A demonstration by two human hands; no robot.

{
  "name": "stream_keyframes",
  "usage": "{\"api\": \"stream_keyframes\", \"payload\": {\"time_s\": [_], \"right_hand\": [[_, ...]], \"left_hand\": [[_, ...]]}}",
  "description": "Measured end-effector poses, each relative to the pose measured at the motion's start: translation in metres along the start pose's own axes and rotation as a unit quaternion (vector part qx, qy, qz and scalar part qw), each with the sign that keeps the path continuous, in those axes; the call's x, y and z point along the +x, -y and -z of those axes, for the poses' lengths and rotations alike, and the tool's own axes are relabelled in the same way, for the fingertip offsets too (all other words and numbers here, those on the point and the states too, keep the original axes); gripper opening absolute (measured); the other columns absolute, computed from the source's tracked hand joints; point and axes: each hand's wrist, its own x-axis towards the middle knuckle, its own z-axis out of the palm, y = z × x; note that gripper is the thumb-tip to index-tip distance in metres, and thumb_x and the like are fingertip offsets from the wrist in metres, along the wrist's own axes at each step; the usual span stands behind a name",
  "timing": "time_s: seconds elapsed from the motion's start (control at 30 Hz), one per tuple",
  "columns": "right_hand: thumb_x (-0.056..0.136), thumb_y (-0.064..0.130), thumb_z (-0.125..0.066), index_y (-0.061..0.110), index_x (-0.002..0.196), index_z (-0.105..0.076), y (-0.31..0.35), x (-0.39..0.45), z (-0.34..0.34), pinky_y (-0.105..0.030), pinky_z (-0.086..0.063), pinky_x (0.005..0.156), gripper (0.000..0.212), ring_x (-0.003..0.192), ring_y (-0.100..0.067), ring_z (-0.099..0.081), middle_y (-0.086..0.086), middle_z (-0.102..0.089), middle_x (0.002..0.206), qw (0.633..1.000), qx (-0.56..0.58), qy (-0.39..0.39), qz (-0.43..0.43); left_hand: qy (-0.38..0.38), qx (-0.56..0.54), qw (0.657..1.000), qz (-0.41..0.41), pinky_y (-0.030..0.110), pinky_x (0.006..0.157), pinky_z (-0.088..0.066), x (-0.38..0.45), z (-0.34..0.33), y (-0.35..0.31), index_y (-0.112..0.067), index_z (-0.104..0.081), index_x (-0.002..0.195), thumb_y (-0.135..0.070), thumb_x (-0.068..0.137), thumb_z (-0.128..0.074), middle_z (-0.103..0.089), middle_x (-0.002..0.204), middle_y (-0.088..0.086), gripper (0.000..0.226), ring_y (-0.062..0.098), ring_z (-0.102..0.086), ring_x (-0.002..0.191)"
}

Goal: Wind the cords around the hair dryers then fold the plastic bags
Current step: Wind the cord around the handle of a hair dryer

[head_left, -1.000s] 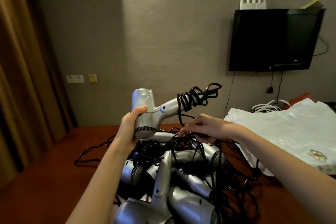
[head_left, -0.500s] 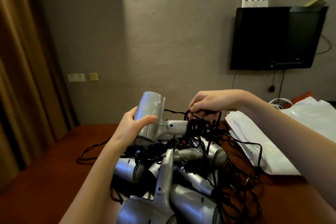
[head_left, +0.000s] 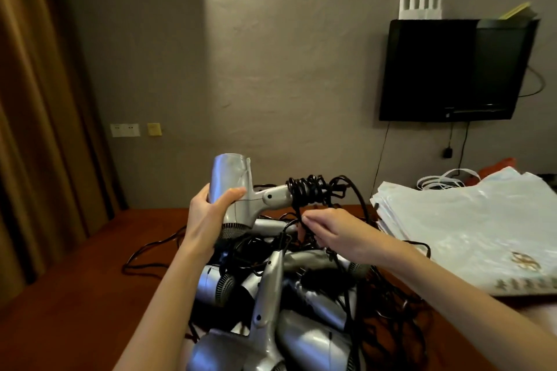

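My left hand (head_left: pixel 208 220) grips the barrel of a silver hair dryer (head_left: pixel 238 190), held up above the table with its handle pointing right. A black cord (head_left: pixel 310 193) is coiled in several turns round that handle. Just below the coil, my right hand (head_left: pixel 334 232) pinches the loose part of the same cord. Under both hands lies a pile of several silver hair dryers (head_left: pixel 271 304) tangled in black cords. A stack of white plastic bags (head_left: pixel 470 226) lies flat at the right.
The brown table (head_left: pixel 75 295) runs to a grey wall. Loose black cord (head_left: pixel 144 256) trails left of the pile. A black TV (head_left: pixel 452 69) hangs on the wall at the right, and brown curtains (head_left: pixel 36 114) hang at the left.
My right hand dropped from above the handle to below it, carrying the cord round for another turn. The held dryer rose slightly and its barrel stands more upright.
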Motion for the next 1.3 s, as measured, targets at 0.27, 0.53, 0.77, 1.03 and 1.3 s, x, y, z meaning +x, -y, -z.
{"api": "stream_keyframes", "payload": {"time_s": [0.27,0.53,0.77,1.03,1.3], "right_hand": [[0.098,0.048,-0.039,0.032,0.086,-0.069,-0.026,-0.017,0.013,-0.014,-0.034,0.052,0.037,0.051,-0.003,-0.045,0.002,-0.051,0.061,0.994,0.022,0.033,-0.1],[0.085,0.067,-0.04,0.018,0.078,-0.077,-0.036,-0.03,0.025,-0.029,-0.029,0.054,0.062,0.051,-0.019,-0.028,-0.007,-0.029,0.054,0.98,0.139,0.063,-0.131],[0.091,0.055,-0.046,0.022,0.071,-0.075,-0.029,-0.042,0.041,-0.019,-0.027,0.048,0.049,0.047,-0.014,-0.029,-0.003,-0.038,0.053,0.978,0.144,0.112,-0.102],[0.083,0.059,-0.054,0.019,0.047,-0.064,-0.019,-0.041,0.075,-0.028,-0.031,0.052,0.054,0.044,-0.014,-0.03,-0.003,-0.034,0.046,0.989,0.083,0.082,-0.088],[0.091,0.055,-0.046,0.013,0.072,-0.072,-0.008,-0.01,0.016,-0.023,-0.027,0.047,0.053,0.045,-0.014,-0.03,0.002,-0.037,0.049,0.984,0.122,0.12,-0.042]], "left_hand": [[0.028,-0.048,0.998,0.039,0.029,0.053,-0.052,-0.002,-0.002,0.003,-0.008,-0.066,0.096,-0.046,0.042,-0.075,-0.069,0.074,0.007,0.066,0.02,-0.064,0.063],[0.042,-0.07,0.995,0.052,0.028,0.051,-0.052,-0.002,0.001,0.009,-0.006,-0.066,0.098,-0.045,0.042,-0.076,-0.07,0.075,0.01,0.069,0.023,-0.065,0.061],[0.054,-0.073,0.994,0.061,0.027,0.051,-0.051,0.0,0.005,0.01,-0.001,-0.064,0.1,-0.045,0.041,-0.075,-0.068,0.077,0.014,0.074,0.025,-0.064,0.061],[0.08,-0.124,0.985,0.094,0.029,0.055,-0.052,0.005,0.007,0.009,0.005,-0.064,0.114,-0.046,0.047,-0.074,-0.067,0.091,0.022,0.085,0.028,-0.064,0.068],[0.03,-0.14,0.987,0.066,0.027,0.05,-0.051,0.001,-0.026,0.004,0.0,-0.064,0.111,-0.04,0.055,-0.075,-0.068,0.082,0.013,0.07,0.02,-0.065,0.062]]}}
